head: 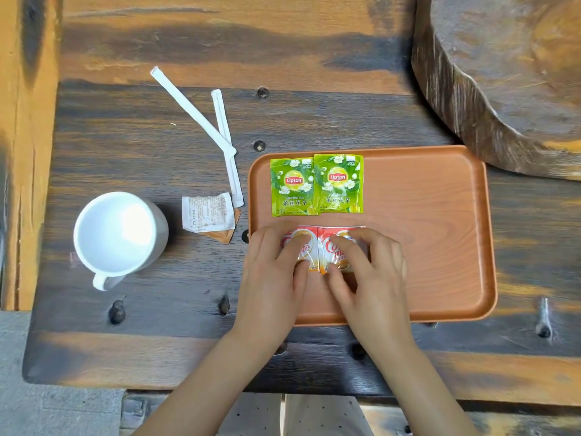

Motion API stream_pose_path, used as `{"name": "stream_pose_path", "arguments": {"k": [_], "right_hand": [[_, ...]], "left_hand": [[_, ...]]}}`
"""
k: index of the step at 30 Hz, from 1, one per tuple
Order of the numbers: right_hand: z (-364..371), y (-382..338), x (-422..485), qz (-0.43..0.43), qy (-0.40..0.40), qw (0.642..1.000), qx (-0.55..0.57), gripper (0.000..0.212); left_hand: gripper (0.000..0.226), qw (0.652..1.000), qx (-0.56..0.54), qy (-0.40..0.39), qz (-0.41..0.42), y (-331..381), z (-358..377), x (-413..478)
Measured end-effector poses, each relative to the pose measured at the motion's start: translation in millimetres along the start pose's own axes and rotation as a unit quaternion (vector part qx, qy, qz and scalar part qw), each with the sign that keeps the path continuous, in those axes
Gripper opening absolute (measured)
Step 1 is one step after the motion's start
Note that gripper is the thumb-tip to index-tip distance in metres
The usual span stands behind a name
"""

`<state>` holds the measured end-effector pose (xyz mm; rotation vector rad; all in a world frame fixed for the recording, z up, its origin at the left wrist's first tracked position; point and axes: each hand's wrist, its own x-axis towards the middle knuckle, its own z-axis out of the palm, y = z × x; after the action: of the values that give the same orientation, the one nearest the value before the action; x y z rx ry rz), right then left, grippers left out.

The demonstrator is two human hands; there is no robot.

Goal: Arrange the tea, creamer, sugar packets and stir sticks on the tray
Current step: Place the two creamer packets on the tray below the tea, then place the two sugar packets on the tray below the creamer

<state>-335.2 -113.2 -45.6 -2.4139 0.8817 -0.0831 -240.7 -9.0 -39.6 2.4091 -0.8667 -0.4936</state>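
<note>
An orange-brown tray (440, 215) lies on the dark wooden table. Two green Lipton tea packets (317, 185) sit side by side at its upper left. Below them lie two red-and-white creamer packets (320, 243), edge to edge. My left hand (276, 272) presses its fingers on the left creamer packet, and my right hand (367, 272) presses on the right one. Left of the tray, on the table, lie two sugar packets (209, 215), a white one over an orange one, and two white wrapped stir sticks (220, 133) that cross each other.
A white mug (119, 231) stands left of the sugar packets, handle toward me. A thick round slab of wood (503, 73) rises at the back right, just beyond the tray's far right corner. Bolt heads dot the table top.
</note>
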Motion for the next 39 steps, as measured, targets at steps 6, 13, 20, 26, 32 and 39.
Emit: {"name": "stream_pose_path", "arguments": {"k": [6, 13, 20, 26, 32, 39], "right_hand": [[1.3, -1.9, 0.2, 0.001, 0.009, 1.000, 0.016, 0.032], [-8.3, -13.0, 6.4, -0.026, 0.047, 0.996, 0.078, 0.027], [0.6, -65.4, 50.5, -0.132, 0.004, 0.991, 0.026, 0.015], [25.0, -106.5, 75.6, -0.181, -0.084, 0.977, -0.068, 0.027], [35.3, -115.6, 93.1, -0.164, -0.128, 0.978, -0.015, 0.026], [21.2, -120.7, 108.3, -0.030, -0.163, 0.950, 0.265, 0.007]], "left_hand": [[0.030, 1.000, 0.005, -0.004, -0.002, 3.7, -3.7, -0.5], [0.034, 0.989, 0.122, 0.084, -0.023, -16.7, -50.1, 30.9], [0.046, 0.937, 0.298, -0.143, -0.111, -54.7, -90.2, 76.4], [0.030, 0.918, 0.305, -0.235, -0.092, -59.5, -94.5, 93.1], [0.022, 0.967, 0.134, -0.183, -0.114, -61.1, -117.5, 92.9], [0.011, 0.989, -0.086, -0.033, -0.114, -64.9, -144.8, 85.5]]}}
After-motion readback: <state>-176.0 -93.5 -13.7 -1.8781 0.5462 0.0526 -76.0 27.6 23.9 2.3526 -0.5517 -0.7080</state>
